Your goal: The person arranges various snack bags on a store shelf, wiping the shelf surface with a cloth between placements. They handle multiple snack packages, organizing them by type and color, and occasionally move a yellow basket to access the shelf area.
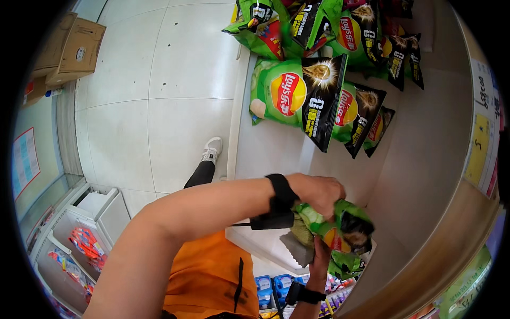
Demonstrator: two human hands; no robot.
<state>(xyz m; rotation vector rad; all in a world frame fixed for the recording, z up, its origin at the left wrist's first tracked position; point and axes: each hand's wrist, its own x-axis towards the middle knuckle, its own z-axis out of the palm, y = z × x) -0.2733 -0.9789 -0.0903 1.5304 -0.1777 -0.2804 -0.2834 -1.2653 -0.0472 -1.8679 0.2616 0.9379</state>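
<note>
Over the bare near part of a white shelf (275,159), my left hand (320,195) grips a green and black Lay's chip bag (338,235) from above. The bag looks blurred and partly crumpled. My right hand (320,255) is just below, against the bag's lower side. It holds what looks like a grey and olive cloth (299,239), whose grey edge is jagged. My right fingers are mostly hidden behind the bag and cloth. Another green bag (346,264) shows beneath the held one. Farther along the shelf lies a large Lay's bag (297,97).
Several more chip bags (356,32) crowd the shelf's far end. A wooden-edged upper shelf with price tags (480,131) curves along the right. Cardboard boxes (75,52) stand at upper left, with a white open-top case (75,239) below. Blue bottles (273,288) show near my body.
</note>
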